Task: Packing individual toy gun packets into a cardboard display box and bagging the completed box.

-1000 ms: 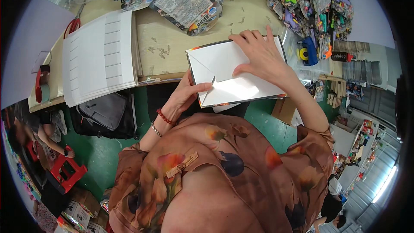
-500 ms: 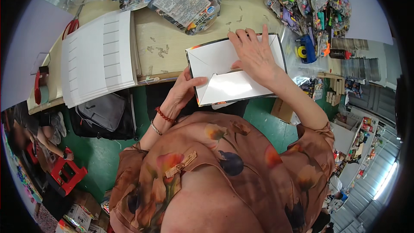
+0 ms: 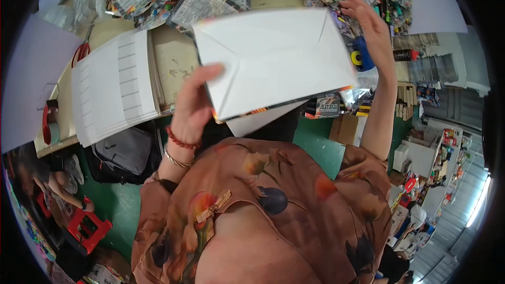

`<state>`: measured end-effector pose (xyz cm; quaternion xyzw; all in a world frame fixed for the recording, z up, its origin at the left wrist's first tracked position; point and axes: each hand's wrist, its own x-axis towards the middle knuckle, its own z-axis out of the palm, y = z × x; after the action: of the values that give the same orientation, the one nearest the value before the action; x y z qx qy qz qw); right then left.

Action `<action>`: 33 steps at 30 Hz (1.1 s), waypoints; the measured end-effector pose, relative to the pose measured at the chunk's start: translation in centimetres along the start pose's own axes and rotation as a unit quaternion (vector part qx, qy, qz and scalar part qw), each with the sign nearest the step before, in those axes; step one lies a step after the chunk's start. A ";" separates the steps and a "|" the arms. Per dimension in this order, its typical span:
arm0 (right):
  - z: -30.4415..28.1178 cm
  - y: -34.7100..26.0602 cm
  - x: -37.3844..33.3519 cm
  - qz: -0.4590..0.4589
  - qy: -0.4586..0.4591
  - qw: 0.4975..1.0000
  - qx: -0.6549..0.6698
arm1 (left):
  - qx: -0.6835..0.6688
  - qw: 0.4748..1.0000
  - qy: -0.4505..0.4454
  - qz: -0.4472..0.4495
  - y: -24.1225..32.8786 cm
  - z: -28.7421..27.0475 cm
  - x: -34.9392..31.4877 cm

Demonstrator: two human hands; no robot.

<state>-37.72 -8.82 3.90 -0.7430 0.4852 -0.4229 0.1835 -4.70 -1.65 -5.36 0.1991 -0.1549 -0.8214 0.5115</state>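
Observation:
A shallow cardboard box, white inside with a dark, flame-coloured printed outside, is held over the table's near edge. My left hand grips its left side, the thumb over the wall on the white inside and the fingers hidden behind. Clear of the box on its right, my right hand is raised with fingers stretched and holds nothing. Beyond those fingers lies a heap of small coloured toy parts in packs. A white sheet or flap shows below the box; whether it belongs to the box I cannot tell.
A stack of white card sheets lies at the left, with red-handled scissors beside it. Printed packs pile up at the back. A blue tape dispenser stands right of the box. A grey bag sits under the table.
My right hand has let go of the box and moved up and right toward the heap. The box's inner flaps now lie flat, and my left hand has shifted left with it.

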 end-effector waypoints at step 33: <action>18.8 14.1 -10.5 0.220 0.093 0.951 0.196 | 0.893 0.322 -0.218 0.227 -10.1 -9.4 8.1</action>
<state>-32.30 -8.76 -21.25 -0.5245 0.5593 -0.5259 0.3681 -11.20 -5.15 -19.58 0.3065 -0.9401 -0.0529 0.1397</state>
